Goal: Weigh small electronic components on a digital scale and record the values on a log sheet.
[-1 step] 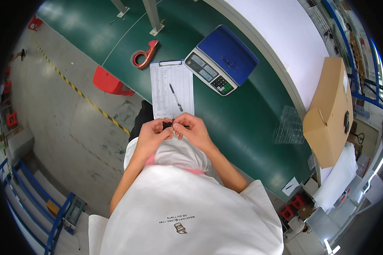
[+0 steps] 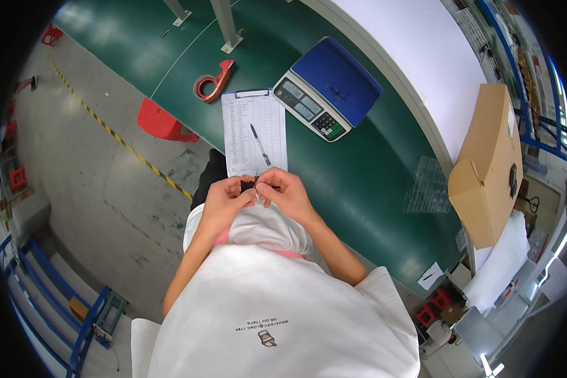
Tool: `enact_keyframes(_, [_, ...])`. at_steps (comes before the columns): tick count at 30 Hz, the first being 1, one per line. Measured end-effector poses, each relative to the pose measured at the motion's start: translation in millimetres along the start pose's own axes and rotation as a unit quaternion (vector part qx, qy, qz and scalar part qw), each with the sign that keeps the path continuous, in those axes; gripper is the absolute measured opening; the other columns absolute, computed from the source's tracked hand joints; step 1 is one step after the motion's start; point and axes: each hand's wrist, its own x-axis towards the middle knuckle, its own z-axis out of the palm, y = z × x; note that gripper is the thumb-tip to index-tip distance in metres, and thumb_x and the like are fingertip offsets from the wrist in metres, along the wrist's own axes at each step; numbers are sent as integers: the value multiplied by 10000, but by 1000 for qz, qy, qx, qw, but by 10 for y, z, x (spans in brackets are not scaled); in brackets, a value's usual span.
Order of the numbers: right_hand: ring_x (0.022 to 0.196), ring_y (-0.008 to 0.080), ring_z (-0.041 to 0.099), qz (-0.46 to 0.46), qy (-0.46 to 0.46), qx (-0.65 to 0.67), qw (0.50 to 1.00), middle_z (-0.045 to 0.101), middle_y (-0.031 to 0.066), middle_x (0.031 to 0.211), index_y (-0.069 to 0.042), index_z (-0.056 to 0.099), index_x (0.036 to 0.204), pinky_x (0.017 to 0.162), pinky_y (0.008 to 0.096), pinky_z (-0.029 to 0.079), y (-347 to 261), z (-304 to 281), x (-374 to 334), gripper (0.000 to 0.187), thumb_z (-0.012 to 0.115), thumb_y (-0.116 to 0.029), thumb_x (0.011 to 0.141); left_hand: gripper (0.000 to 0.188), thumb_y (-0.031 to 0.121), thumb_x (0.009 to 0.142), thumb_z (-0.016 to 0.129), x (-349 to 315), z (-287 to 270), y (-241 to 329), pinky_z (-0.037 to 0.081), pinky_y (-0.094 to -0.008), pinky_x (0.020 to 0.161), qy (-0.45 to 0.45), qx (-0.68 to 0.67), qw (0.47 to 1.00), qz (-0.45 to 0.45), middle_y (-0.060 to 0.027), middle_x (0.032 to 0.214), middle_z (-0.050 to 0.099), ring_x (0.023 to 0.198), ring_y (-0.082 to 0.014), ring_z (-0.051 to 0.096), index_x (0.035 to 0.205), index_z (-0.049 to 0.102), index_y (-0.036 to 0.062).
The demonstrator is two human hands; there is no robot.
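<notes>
Pinching a small black-and-red piece point(image 2: 248, 184) between left hand point(image 2: 224, 200) and right hand point(image 2: 287, 196), near the clipboard point(image 2: 252, 94).
We see a thin dark strand point(image 2: 256, 172) there, pointing clipboard-ward; the piece's long axis we cannot tell.

The place looks like a factory workshop: a long green bench point(image 2: 365, 201) with a scale point(image 2: 334, 82) and tape dispenser point(image 2: 220, 85), blue racks point(image 2: 88, 329), a carton point(image 2: 485, 176), striped floor tape point(image 2: 111, 131).
</notes>
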Motion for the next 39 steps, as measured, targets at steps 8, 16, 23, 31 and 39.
enact_keyframes(8, [683,87,594,6,30,-143,989,622,25,797,3,624,954,592,244,512,21,-169,-15,68,610,-63,940,154,45,911,661,-16,-19,-119,498,-215,671,-1,4,1000,3,-31,792,655,730,-80,617,1036,651,-44])
enact_keyframes(16, [566,110,571,-38,383,90,919,606,27,708,-37,648,940,472,248,481,170,-1617,876,88,631,-113,900,117,50,917,657,-40,-52,-76,495,-212,666,20,26,999,2,-27,770,645,703,-69,602,990,648,-40])
enact_keyframes(23, [542,107,559,-70,476,82,873,628,32,723,-34,656,967,452,241,474,-144,-2284,1361,127,647,-151,916,114,41,915,651,-68,-110,-61,503,-217,665,22,35,999,14,-32,777,652,714,-73,615,1001,651,-33])
enact_keyframes(31, [552,89,551,-90,417,-49,903,639,55,741,-6,662,1043,434,228,423,420,-1924,941,173,580,-131,956,116,52,899,668,-1,-111,-105,498,-221,641,43,-4,999,13,2,691,562,690,-77,617,945,640,-50])
enact_keyframes(39, [732,104,610,40,-19,-54,998,657,53,867,11,635,1026,561,248,507,126,-190,296,161,612,-131,954,132,35,902,658,71,-39,-51,511,-210,671,25,2,1000,-9,-8,750,619,715,-71,615,997,646,-56])
